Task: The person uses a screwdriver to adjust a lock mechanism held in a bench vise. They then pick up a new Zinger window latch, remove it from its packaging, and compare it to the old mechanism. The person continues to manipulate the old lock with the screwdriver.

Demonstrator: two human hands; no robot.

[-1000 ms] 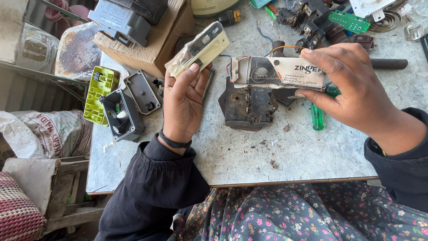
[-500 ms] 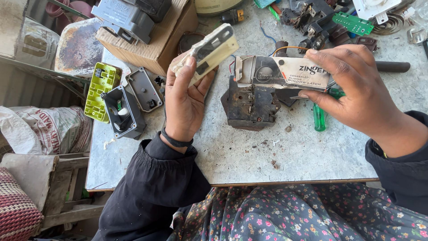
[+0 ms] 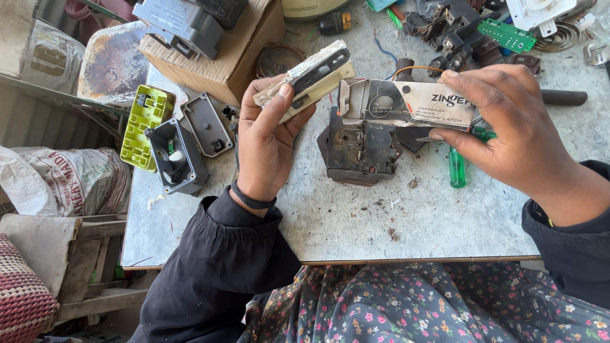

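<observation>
Raised: latch (image 3: 308, 79) (plastic-wrapped) in left hand (image 3: 267, 136) | right hand (image 3: 508, 130) grips card sleeve (image 3: 406, 105)

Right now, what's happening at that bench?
A person seated at a grey worktable holds something in each hand. The left hand grips a slim cream and black part in clear wrap, raised off the table. The right hand holds a flat printed cardboard package by its end, above a rusty dark metal block that lies on the table. A green-handled screwdriver lies under the right hand, and open grey housings sit to the left.
</observation>
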